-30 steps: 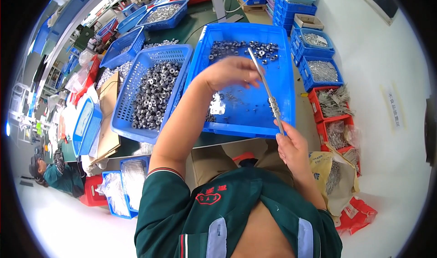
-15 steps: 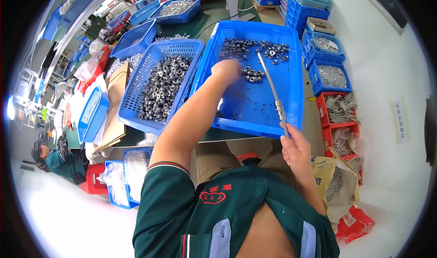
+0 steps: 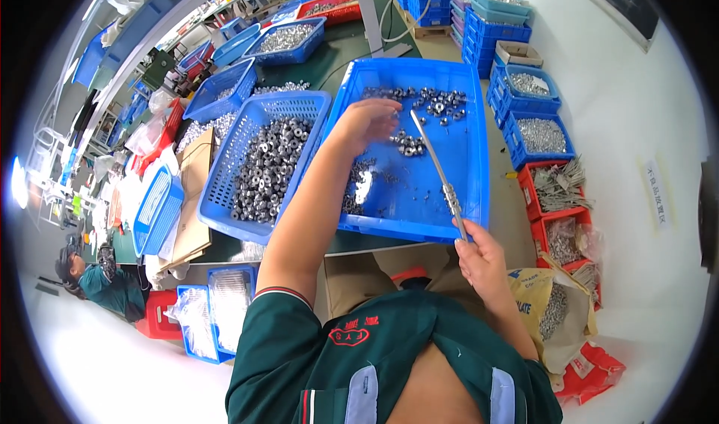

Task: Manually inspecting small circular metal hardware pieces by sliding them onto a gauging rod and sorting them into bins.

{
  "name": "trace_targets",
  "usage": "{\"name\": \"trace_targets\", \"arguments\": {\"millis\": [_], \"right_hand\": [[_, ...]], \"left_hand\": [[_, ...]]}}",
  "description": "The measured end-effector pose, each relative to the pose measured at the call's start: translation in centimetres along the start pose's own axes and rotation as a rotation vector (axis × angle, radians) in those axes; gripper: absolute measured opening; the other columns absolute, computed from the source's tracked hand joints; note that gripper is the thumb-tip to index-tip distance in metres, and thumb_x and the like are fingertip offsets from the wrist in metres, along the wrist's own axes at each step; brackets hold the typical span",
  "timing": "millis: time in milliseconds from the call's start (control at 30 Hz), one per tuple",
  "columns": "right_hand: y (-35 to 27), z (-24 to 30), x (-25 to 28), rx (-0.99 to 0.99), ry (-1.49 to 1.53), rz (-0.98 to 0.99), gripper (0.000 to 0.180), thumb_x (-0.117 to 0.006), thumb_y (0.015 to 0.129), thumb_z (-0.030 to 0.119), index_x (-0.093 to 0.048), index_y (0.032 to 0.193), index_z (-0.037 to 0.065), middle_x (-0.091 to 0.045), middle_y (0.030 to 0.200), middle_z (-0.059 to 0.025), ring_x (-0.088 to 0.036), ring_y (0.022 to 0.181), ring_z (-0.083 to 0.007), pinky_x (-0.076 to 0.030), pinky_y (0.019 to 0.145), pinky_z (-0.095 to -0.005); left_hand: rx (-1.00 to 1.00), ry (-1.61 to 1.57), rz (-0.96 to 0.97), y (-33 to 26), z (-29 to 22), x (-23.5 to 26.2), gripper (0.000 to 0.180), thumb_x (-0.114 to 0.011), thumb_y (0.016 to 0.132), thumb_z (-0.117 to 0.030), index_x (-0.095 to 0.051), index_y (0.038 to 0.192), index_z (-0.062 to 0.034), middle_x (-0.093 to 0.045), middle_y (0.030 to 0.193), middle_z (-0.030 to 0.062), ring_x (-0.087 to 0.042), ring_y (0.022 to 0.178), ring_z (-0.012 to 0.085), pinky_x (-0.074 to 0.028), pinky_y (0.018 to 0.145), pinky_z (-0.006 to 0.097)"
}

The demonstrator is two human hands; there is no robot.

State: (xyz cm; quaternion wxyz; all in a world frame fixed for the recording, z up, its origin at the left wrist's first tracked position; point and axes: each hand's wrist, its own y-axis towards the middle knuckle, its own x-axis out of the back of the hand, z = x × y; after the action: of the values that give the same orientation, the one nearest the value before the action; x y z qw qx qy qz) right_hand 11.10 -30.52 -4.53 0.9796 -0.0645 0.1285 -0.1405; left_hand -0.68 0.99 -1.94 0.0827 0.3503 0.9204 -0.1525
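Nearest, the right hand (image 3: 479,255) grips the low end of a thin metal rod (image 3: 434,166) slanting over the blue tray (image 3: 472,162). Further out, the left hand (image 3: 367,121) curls loosely over small metal nuts (image 3: 408,145) in that tray, beside a nut-filled basket (image 3: 240,147).

We see a bright blue tray (image 3: 464,162) scattered with silvery grey metal nuts (image 3: 438,104), and beside it a blue mesh basket (image 3: 232,169) with a grid-patterned wall, heaped with the same grey parts. The rod (image 3: 438,173) is shiny silver. Our sleeves (image 3: 277,342) are dark green with a thin red and white cuff stripe. The table (image 3: 329,57) is dark green; side bins (image 3: 558,233) are red.
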Motion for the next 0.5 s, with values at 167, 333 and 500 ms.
{"name": "trace_targets", "arguments": {"millis": [167, 333, 500], "right_hand": [[-0.1, -0.4, -0.1, -0.011, -0.006, 0.014, 0.036, -0.052, 0.091, 0.008, -0.047, 0.126, 0.003, -0.042, 0.062, 0.0066, -0.034, 0.049, 0.0002, -0.024, 0.043, -0.0169], [0.1, -0.6, -0.1, 0.016, -0.025, 0.017, 0.035, -0.053, 0.091, 0.009, -0.049, 0.125, 0.003, -0.042, 0.06, 0.0067, -0.034, 0.049, 0.0003, -0.025, 0.043, -0.0171], [0.1, -0.5, -0.2, 0.009, -0.023, 0.015, 0.037, -0.054, 0.09, 0.009, -0.048, 0.126, 0.003, -0.042, 0.06, 0.0067, -0.034, 0.049, 0.0003, -0.024, 0.043, -0.0171]], "left_hand": [[-0.008, -0.309, 0.103, -1.1, 0.1, -1.5, 0.024, -0.061, 0.083, -0.018, -0.057, 0.101, -0.0022, -0.062, 0.097, 0.017, -0.061, 0.086, 0.0265, -0.049, 0.074, 0.035], [-0.005, -0.344, 0.192, -1.3, -0.2, -1.8, 0.017, -0.06, 0.083, -0.016, -0.056, 0.096, -0.0051, -0.063, 0.1, 0.0193, -0.061, 0.092, 0.0273, -0.048, 0.08, 0.035], [-0.05, -0.29, 0.264, -1.4, -0.4, -1.5, 0.015, -0.06, 0.083, -0.013, -0.057, 0.095, -0.0051, -0.064, 0.097, 0.0177, -0.062, 0.091, 0.0254, -0.047, 0.081, 0.034]]}}
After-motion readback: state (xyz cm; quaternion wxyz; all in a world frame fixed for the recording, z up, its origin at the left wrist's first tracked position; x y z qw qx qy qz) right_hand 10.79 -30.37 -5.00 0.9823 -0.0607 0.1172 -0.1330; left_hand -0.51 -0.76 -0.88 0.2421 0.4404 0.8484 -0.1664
